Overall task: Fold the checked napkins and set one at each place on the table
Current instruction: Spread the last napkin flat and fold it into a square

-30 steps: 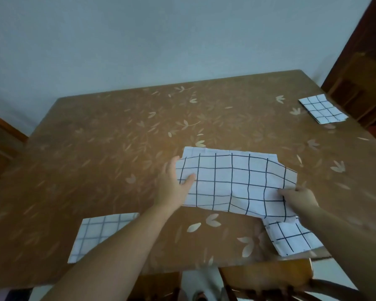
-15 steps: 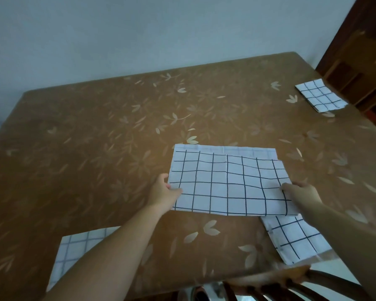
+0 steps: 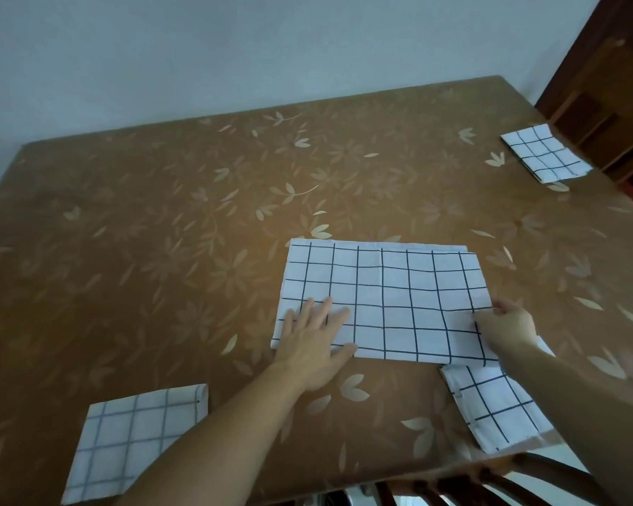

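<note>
Napkin (image 3: 384, 301) being folded lies flat near the desk's (image 3: 161, 231) front edge, long axis running left to right, with bare cloth-covered desk open behind and to its left. Left hand (image 3: 317, 341) presses spread flat on its left end; right hand (image 3: 507, 325) pinches the right edge. Four checked napkins in all: folded ones front-left (image 3: 132, 440), front-right (image 3: 490, 403) and far-right (image 3: 543, 153).

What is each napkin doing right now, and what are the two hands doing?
Middle napkin: folded in half, flat on the table, edges not quite lined up.
Far right napkin: folded small, lying by itself.
Near left napkin: folded, lying by itself.
Near right napkin: folded, partly under the middle napkin.
Left hand: open, pressing flat.
Right hand: pinching the napkin's corner.
</note>
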